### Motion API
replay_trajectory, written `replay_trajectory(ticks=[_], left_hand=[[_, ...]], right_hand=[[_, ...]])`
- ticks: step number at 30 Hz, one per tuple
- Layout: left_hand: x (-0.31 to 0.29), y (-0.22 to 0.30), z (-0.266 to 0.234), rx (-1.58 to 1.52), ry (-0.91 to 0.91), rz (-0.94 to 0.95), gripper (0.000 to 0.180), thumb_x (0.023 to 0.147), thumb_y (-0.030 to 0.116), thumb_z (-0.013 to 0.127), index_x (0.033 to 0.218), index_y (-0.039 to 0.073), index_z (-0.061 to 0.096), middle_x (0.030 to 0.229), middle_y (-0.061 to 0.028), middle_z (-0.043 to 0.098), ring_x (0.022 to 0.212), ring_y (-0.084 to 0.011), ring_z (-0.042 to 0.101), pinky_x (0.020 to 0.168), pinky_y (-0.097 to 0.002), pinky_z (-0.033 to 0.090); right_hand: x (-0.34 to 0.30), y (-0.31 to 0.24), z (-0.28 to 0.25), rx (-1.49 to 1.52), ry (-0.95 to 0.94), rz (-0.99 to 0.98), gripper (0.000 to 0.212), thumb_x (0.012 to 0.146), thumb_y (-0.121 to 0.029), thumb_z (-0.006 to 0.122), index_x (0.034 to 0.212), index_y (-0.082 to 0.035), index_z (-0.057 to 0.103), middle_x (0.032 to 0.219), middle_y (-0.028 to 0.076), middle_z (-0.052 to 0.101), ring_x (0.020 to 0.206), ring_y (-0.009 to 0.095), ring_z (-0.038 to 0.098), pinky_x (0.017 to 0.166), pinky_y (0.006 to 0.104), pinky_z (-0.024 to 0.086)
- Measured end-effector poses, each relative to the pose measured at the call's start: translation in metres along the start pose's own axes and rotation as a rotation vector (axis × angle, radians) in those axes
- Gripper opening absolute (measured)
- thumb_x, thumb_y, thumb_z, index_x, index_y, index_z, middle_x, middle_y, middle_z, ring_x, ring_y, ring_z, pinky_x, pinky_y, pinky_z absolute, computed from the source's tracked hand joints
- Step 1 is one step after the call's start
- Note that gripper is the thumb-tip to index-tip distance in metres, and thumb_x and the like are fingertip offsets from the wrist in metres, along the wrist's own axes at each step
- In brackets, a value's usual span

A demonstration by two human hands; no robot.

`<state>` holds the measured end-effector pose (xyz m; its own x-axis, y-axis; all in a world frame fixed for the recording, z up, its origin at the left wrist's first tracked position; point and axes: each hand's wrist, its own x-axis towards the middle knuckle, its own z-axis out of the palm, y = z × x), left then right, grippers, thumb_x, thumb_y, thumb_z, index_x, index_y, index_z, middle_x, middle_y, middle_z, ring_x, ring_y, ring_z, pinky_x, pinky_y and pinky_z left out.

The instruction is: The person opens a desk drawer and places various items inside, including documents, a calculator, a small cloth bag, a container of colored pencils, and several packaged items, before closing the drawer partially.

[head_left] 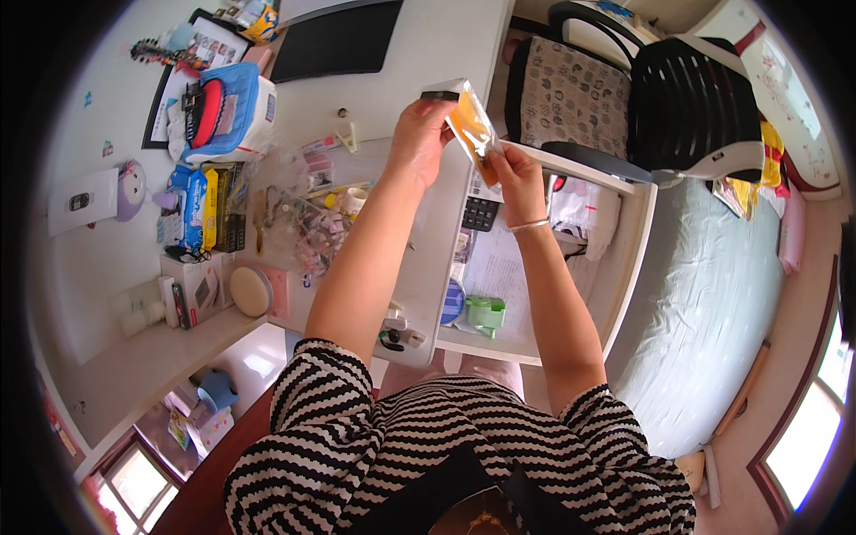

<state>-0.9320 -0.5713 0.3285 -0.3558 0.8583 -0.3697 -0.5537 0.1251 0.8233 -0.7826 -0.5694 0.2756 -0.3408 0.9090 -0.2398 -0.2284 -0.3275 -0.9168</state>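
A shiny clear packet with something flat and yellow-orange inside is stretched between my two hands, tilted, above the edge where the desk meets the open drawer. My left hand grips its upper end, where a dark strip shows. Lower down, my right hand pinches the other end between thumb and fingers. Below the packet, the pulled-out white drawer holds a dark calculator-like keypad, papers, a green plastic box, a round blue item and a white cloth-like bundle.
Left on the white desk lie clear plastic bags with small pink items, a tape roll and a round cream-coloured lid. A blue basket and a dark monitor stand farther back. A chair is beyond the drawer; a bed is right.
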Motion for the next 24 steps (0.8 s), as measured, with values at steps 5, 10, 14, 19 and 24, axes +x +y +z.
replay_trajectory(ticks=[5, 10, 14, 19, 24], left_hand=[[-0.028, -0.030, 0.018, -0.119, -0.012, -0.049, 0.023, 0.089, 0.012, 0.057, 0.108, 0.000, 0.057, 0.107, -0.0127, 0.062, 0.099, -0.0194, 0.059, 0.087, -0.0309, 0.048], [-0.087, -0.119, 0.009, -0.220, 0.114, -0.221, 0.022, 0.090, 0.017, 0.057, 0.104, 0.001, 0.056, 0.107, -0.0140, 0.062, 0.100, -0.0212, 0.060, 0.088, -0.0324, 0.048], [-0.112, -0.168, 0.004, -0.298, 0.203, -0.387, 0.018, 0.093, 0.020, 0.053, 0.104, 0.007, 0.053, 0.111, -0.0138, 0.061, 0.101, -0.0212, 0.059, 0.089, -0.0344, 0.047], [-0.095, -0.195, -0.003, -0.316, 0.372, -0.439, 0.019, 0.095, 0.023, 0.047, 0.103, 0.008, 0.053, 0.098, -0.0053, 0.062, 0.087, -0.0162, 0.057, 0.078, -0.0312, 0.046], [-0.064, -0.201, -0.016, -0.489, 0.407, -0.343, 0.017, 0.095, 0.022, 0.045, 0.101, 0.009, 0.053, 0.094, -0.0021, 0.058, 0.080, -0.0139, 0.050, 0.072, -0.0289, 0.044]], right_hand=[[-0.049, 0.010, -0.043, 0.015, 0.084, 0.049, 0.012, 0.089, -0.007, 0.055, 0.092, 0.003, 0.061, 0.072, -0.001, 0.056, 0.060, 0.004, 0.046, 0.054, 0.0186, 0.036], [-0.126, 0.035, -0.100, 0.104, 0.140, 0.275, 0.014, 0.088, -0.013, 0.056, 0.096, -0.001, 0.055, 0.078, 0.000, 0.056, 0.069, 0.007, 0.053, 0.059, 0.0187, 0.040], [-0.168, 0.057, -0.130, 0.107, 0.157, 0.435, 0.016, 0.088, -0.013, 0.057, 0.100, -0.002, 0.054, 0.082, 0.003, 0.062, 0.073, 0.010, 0.061, 0.063, 0.0215, 0.045], [-0.142, 0.072, -0.151, -0.252, 0.288, 0.217, 0.017, 0.085, -0.010, 0.058, 0.098, 0.000, 0.055, 0.076, 0.004, 0.062, 0.063, 0.011, 0.061, 0.059, 0.0241, 0.047], [-0.068, 0.046, -0.138, -0.613, 0.233, -0.033, 0.020, 0.083, -0.009, 0.057, 0.100, 0.001, 0.056, 0.075, 0.012, 0.065, 0.065, 0.016, 0.065, 0.059, 0.0271, 0.049]])
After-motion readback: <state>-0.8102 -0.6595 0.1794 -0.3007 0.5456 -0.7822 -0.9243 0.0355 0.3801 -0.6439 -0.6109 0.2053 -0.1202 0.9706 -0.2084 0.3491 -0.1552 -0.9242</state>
